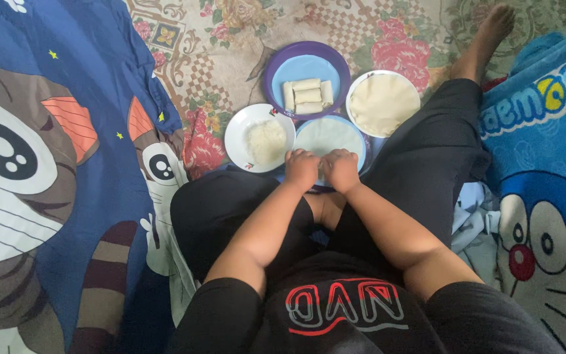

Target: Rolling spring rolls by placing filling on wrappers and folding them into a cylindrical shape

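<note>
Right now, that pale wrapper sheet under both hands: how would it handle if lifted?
The wrapper sheet is probably floppy: it lies flat over the blue plate. Likely light and tear-prone, since it looks thin. The finished rolls on the purple plate suggest it bends easily. Left hand and right hand press its near edge.

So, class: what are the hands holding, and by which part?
Both hands pinch the near edge of the thin wrapper lying on the blue plate.
</note>
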